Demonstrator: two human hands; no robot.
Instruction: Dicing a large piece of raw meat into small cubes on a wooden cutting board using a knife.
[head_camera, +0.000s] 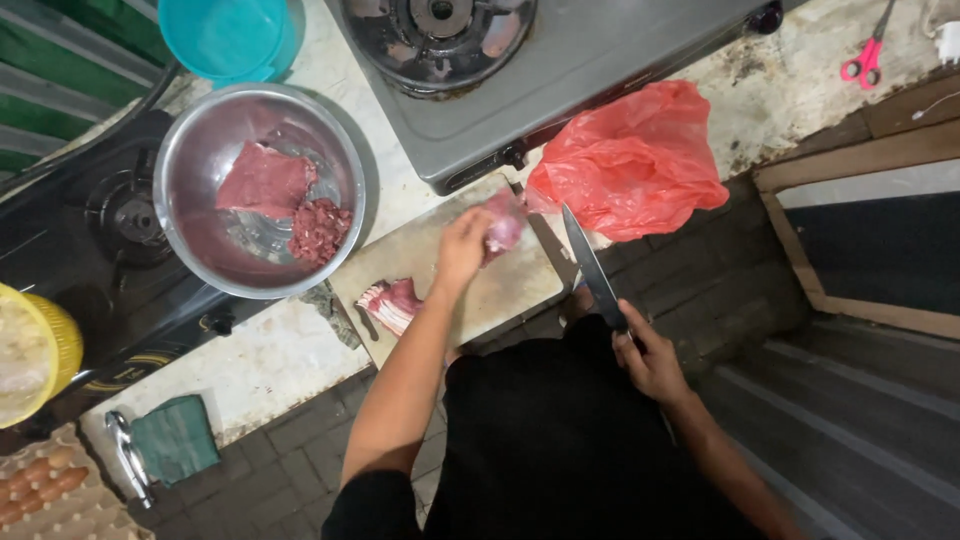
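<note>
A pale pink meat piece (506, 222) sits pinched in the left hand (464, 246) above the cutting board (500, 290). To the right, the right hand (650, 358) grips a knife (592, 266). Far left stands a steel bowl (200, 160).

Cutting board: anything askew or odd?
Yes. The cutting board lies at an angle, one corner past the counter edge, another tucked under the steel stove. The right hand holds the knife over that edge.
</note>
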